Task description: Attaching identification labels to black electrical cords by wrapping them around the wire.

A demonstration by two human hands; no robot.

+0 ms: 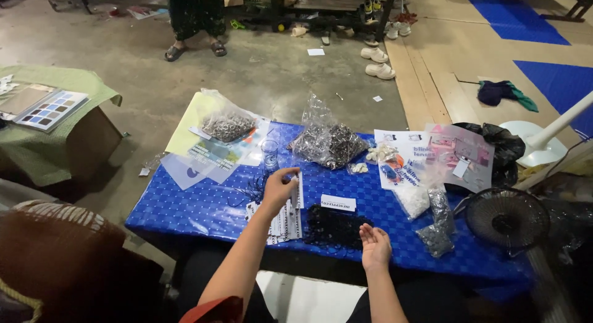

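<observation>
Fingers of the left hand pinch a narrow white printed paper strip above a fanned row of similar white strips on the blue chequered plastic tablecloth. Right hand rests released, palm up, just beside a heap of small black rings.

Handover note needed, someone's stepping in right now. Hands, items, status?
Left hand: fingers pinched on a white paper strip over the blue table, above a spread of white tags.
Right hand: open, palm up, empty, beside the pile of black cords.
One white label lies apart; clear bags of metal rings sit behind, closed or open unclear.
Done or left: cannot tell; tags and cords lie separate.
</observation>
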